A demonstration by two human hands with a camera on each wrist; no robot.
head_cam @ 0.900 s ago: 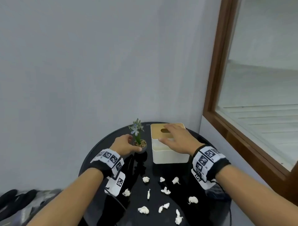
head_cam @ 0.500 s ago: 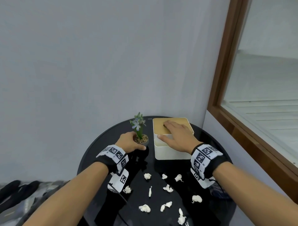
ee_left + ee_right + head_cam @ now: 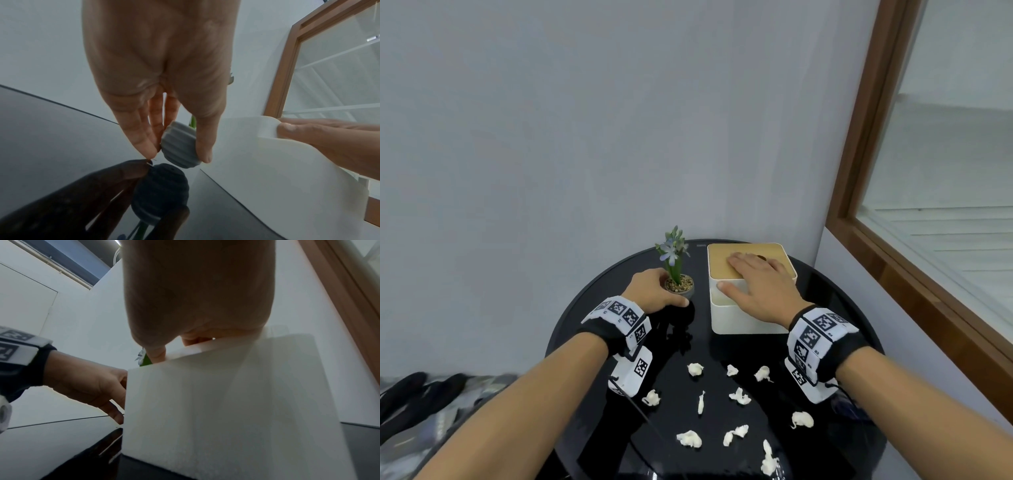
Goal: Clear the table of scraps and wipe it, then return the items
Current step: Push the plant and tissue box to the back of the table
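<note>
On the round black table, my left hand grips a small grey ribbed pot holding a blue-flowered plant. In the left wrist view its thumb and fingers curl round the pot, whose base is at the glossy surface. My right hand lies flat on the wooden lid of a white tissue box, and its thumb presses the front top edge. Several white crumpled paper scraps lie on the near half of the table.
The table stands in a corner. A grey wall is behind it and a wood-framed window to the right. Dark shoes lie on the floor at the lower left. The box sits close beside the pot.
Both hands stay where they were, on the pot and on the box. Only the head view has shifted a little.
</note>
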